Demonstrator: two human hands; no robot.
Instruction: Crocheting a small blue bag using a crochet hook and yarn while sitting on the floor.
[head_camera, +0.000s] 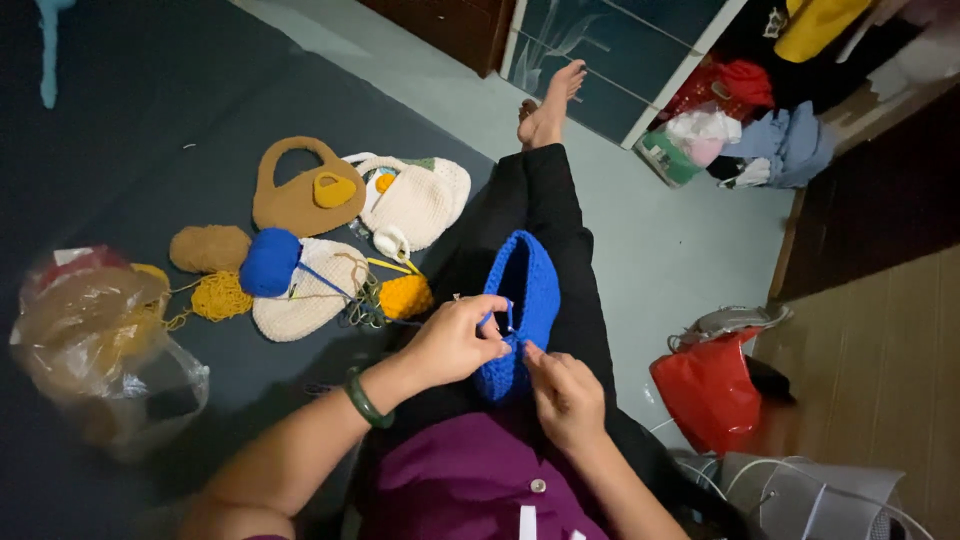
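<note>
A blue crocheted piece (528, 290) lies on my lap over my black trousers. My left hand (455, 340), with a green bangle on its wrist, pinches the piece's near edge and the blue yarn strand. My right hand (565, 395) grips the lower edge of the same piece from the right. The blue strand runs left to a blue yarn ball (270, 262) on the dark mat. Whether a hook is in either hand is too small to tell.
On the mat (150, 120) lie a brown crocheted bag (295, 200), a cream crocheted bag (420, 200), a cream flat piece (305, 300), brown (208, 248) and yellow yarn (405, 296), and a plastic bag (95, 340). A red bag (710, 390) and a heap of clothes (760, 130) are at right.
</note>
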